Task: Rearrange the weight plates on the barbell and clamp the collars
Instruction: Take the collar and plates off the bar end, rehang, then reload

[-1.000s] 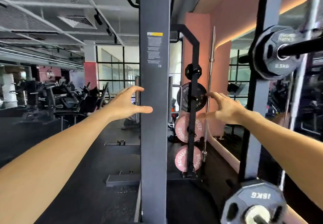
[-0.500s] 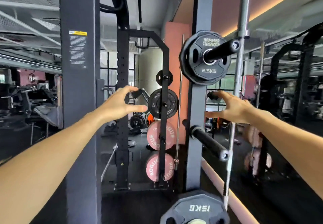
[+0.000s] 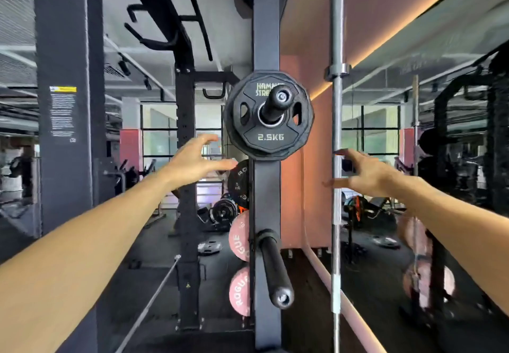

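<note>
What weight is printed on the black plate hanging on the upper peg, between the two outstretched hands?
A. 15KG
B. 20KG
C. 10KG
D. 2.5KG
D. The black plate on the upper peg reads "2.5KG" in pale letters along its lower edge.

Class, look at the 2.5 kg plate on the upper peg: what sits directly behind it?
Behind the 2.5 kg plate a second, similar black plate's rim shows, then the dark rack upright. The rear plate's marking and the peg's mount are covered.
</note>
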